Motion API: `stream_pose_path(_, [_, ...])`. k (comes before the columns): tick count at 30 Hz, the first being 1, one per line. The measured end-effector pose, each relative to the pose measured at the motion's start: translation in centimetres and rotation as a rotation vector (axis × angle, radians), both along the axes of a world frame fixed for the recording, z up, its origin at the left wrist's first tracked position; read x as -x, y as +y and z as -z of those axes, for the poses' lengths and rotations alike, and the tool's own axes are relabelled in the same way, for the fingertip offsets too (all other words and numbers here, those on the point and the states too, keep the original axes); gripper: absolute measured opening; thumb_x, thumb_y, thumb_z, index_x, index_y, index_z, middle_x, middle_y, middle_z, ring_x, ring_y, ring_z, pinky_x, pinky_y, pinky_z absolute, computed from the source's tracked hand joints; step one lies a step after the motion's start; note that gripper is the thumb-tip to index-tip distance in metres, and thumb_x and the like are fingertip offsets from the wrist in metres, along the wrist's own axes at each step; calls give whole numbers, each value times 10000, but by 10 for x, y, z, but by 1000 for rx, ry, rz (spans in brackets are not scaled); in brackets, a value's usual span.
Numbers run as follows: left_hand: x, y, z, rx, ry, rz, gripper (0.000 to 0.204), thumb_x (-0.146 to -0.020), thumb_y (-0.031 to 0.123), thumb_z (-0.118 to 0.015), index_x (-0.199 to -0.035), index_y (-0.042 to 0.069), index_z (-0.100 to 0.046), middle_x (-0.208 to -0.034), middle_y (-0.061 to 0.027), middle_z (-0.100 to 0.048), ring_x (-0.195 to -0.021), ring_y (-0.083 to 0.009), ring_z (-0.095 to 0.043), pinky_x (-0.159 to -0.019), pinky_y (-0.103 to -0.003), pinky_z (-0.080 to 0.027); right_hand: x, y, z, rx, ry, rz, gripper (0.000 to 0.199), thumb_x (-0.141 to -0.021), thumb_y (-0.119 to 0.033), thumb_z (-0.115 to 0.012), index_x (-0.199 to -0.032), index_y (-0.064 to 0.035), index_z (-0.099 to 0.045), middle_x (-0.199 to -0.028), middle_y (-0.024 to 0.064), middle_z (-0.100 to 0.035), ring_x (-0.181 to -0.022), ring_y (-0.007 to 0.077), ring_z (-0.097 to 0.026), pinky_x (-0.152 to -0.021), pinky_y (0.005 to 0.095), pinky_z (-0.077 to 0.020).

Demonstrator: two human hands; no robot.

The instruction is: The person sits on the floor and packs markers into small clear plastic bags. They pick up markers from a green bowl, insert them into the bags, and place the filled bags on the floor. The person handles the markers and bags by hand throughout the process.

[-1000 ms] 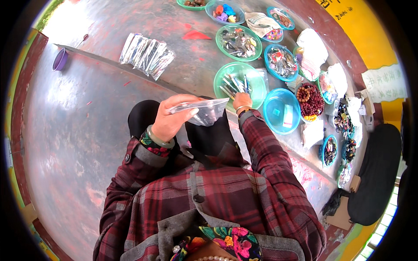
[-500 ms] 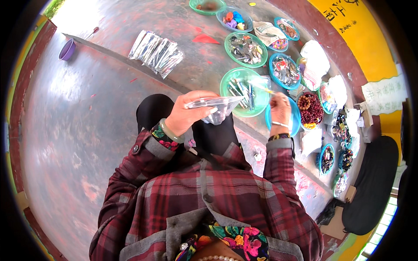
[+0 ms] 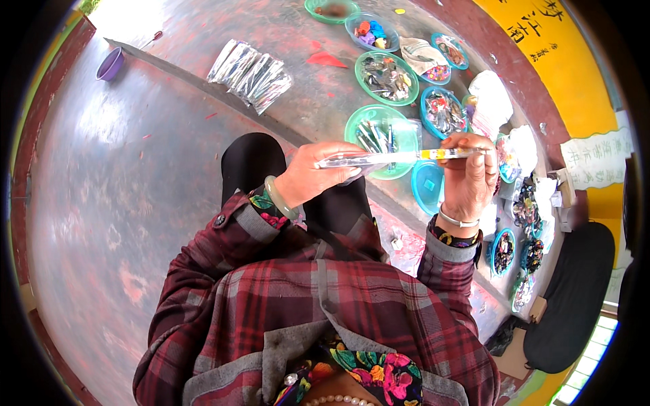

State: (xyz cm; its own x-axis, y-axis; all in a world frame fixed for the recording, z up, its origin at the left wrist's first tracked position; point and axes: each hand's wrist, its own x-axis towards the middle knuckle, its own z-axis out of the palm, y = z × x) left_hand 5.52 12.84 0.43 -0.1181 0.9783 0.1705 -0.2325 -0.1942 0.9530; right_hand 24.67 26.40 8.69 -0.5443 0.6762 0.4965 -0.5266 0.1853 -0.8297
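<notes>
My left hand (image 3: 306, 177) pinches a clear plastic bag (image 3: 362, 161) above my knees, its flattened side turned up. A slim yellow and white pen (image 3: 439, 154) lies level in the fingers of my right hand (image 3: 469, 181). The pen's left end meets the bag's right end; whether its tip is inside I cannot tell. Below the bag stands a translucent green basin (image 3: 406, 139) with several pens (image 3: 374, 135) in it. A blue basin (image 3: 425, 196) sits just left of my right wrist.
Several packed clear bags (image 3: 249, 76) lie in a row on the floor, ahead and left. Basins of small goods, such as a green basin (image 3: 409, 88) and a blue basin (image 3: 425, 120), line the right side. A purple basin (image 3: 110, 65) stands far left. A black padded object (image 3: 572, 298) is at right.
My right hand has come up from over the blue basin, bringing the pen level with the bag. The bag, spread before, now looks narrow and lined up with the pen.
</notes>
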Motion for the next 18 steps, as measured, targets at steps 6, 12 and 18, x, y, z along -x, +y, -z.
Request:
stream_pose_path(6, [3,0,5,18,105,-39,296,-818,-6,-607,-1110,-27,-562,-996,-66,-624,-920,-109,-575,-813,-250,-462,20,-8,-15,-150,-165,-39,186,-894,-154,-538,-950,19,-576,-908,142,-620,-736,148,-566,-678,272,-462])
stream_pose_path(12, [-1,0,-2,20,42,-4,301,-816,-4,-610,-1112,-26,-563,-989,-60,-623,-916,-109,-575,-813,-254,-461,27,-8,-26,-223,-299,-150,154,-886,-113,-550,-938,28,-585,-890,88,-614,-757,102,-561,-681,231,-459])
stream_pose_path(18, [-1,0,-1,10,32,-24,300,-818,-7,-595,-1115,-28,-563,-1013,-74,-623,-927,-121,-580,-826,-264,-462,23,-5,-35,-309,-364,-130,135,-879,-96,-559,-940,21,-590,-886,75,-615,-765,101,-563,-687,225,-458])
